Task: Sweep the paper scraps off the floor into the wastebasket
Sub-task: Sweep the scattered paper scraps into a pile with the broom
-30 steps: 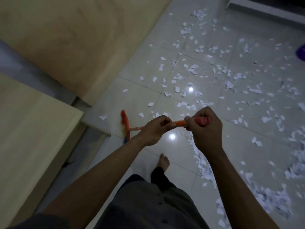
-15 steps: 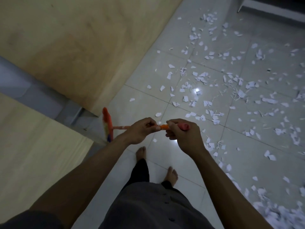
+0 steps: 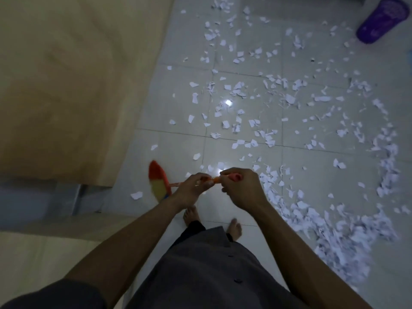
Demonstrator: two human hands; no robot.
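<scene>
**Over the tiled floor (image 3: 178, 108), two hands on a broom**

Both hands grip the broom's orange handle (image 3: 215, 179). The left hand (image 3: 196, 186) curls round it nearer the broom head (image 3: 158, 184), and the right hand (image 3: 243, 188) closes over its end. Paper scraps (image 3: 334, 230) lie scattered beyond the broom and heaped to its right. The purple wastebasket (image 3: 376, 18) sits well apart from the broom, past the scraps.

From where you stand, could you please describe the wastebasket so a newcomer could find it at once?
Follow the pale tiled floor past the scattered paper scraps to the upper right corner of the view. The wastebasket sits there: the only purple thing among white scraps.
</scene>
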